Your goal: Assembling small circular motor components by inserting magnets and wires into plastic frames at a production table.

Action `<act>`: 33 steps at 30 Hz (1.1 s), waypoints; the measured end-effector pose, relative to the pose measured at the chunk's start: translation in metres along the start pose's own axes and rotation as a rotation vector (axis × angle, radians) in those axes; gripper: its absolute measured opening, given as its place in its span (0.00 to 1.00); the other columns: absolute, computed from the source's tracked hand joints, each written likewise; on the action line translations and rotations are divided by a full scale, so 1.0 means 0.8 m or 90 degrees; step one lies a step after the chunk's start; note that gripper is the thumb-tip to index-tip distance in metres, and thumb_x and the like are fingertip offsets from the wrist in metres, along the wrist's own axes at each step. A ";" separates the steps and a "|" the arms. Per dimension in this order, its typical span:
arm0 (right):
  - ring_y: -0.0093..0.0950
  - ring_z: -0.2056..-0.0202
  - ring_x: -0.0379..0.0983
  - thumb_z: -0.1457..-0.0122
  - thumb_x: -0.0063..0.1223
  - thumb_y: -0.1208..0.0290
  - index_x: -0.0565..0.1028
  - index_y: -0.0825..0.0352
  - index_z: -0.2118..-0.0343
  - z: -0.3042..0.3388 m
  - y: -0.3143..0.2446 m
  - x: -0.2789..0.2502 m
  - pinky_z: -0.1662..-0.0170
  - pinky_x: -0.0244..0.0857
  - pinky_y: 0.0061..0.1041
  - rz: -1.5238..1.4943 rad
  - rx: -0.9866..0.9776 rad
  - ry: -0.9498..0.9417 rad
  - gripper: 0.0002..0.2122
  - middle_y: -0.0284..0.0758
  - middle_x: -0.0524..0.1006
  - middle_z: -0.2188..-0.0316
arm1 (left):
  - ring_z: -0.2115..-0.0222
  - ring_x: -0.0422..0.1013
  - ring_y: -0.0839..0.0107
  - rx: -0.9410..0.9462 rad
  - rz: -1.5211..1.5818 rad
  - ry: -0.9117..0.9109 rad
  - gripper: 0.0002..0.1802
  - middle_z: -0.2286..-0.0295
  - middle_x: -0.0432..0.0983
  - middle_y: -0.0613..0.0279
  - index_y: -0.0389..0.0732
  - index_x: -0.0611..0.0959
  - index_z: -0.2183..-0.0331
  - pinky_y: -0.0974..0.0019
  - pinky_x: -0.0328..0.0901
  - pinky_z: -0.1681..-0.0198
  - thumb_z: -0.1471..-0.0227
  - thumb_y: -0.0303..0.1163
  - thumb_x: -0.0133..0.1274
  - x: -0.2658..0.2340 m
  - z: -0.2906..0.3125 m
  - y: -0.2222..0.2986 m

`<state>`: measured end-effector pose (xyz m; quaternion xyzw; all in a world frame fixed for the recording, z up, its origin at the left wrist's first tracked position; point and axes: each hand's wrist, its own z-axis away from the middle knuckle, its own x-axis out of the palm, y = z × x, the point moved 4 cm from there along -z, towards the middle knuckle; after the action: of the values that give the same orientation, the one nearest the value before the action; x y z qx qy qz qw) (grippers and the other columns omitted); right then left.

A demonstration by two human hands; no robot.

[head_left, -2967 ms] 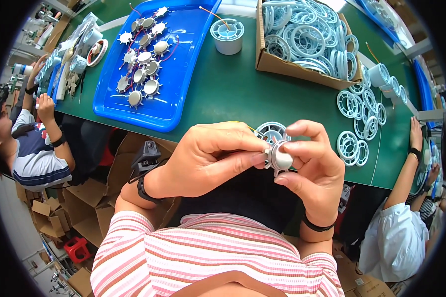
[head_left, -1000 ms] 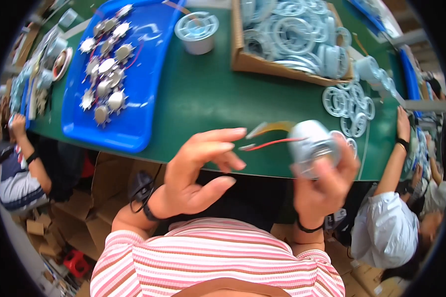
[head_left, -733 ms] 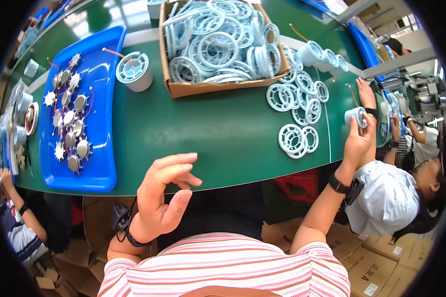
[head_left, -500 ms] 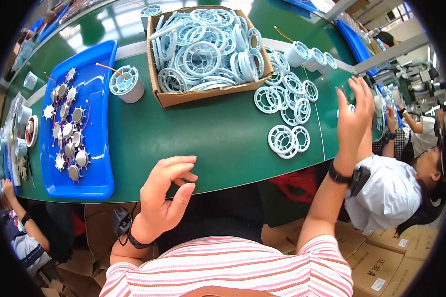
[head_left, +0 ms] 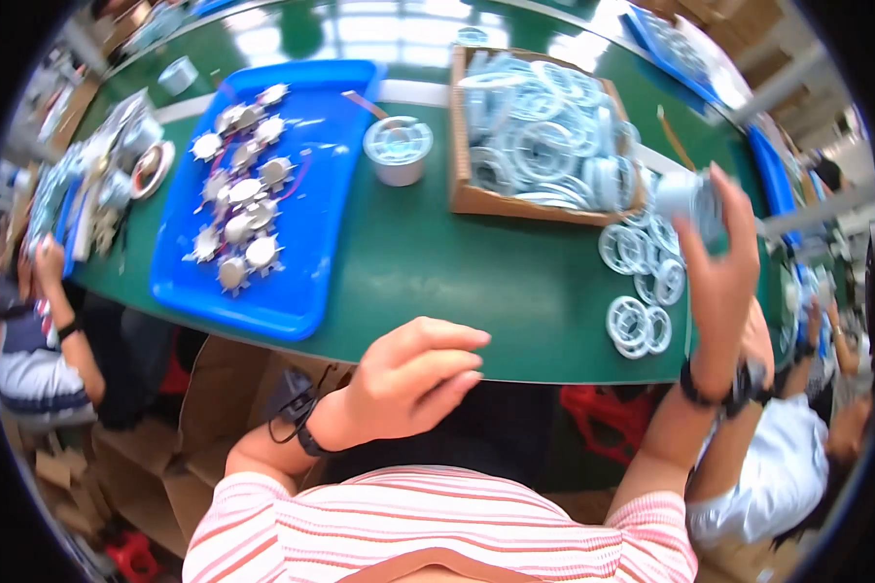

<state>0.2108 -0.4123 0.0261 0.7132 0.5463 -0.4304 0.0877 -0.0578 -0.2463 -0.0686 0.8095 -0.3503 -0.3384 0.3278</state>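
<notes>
My right hand, smeared by motion, has its thumb and fingers around a light blue spool-shaped cup. An orange wire sticks up above the cup. My left hand hovers at the near table edge, fingers loosely stretched, with nothing visible in it; its thumb is hidden. Several light blue spoked rings lie on the table just left of my right hand. A cardboard box heaped with the same rings stands behind them. Another light blue cup with a wire stands left of the box.
On the left, a blue tray holds several round metal parts with red wires. A roll of tape lies beyond it. At the right, a co-worker's hand is close behind my right wrist; another person's hand is far left.
The view has turned, so the tray and box sit further right in the picture. My right hand has moved left over the table to the cup; my left thumb has gone out of sight.
</notes>
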 end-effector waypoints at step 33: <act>0.29 0.54 0.76 0.45 0.61 0.85 0.74 0.73 0.47 0.075 -0.196 0.106 0.50 0.71 0.25 -0.701 0.099 -0.173 0.21 0.45 0.76 0.50 | 0.63 0.75 0.63 0.102 -0.468 0.123 0.29 0.64 0.78 0.57 0.34 0.82 0.54 0.64 0.68 0.59 0.63 0.19 0.69 -0.070 -0.038 0.071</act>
<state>0.0485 -0.3275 -0.0173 0.2657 0.7881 -0.5393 -0.1326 -0.0833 -0.2237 0.0094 0.9322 -0.0296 -0.3271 0.1519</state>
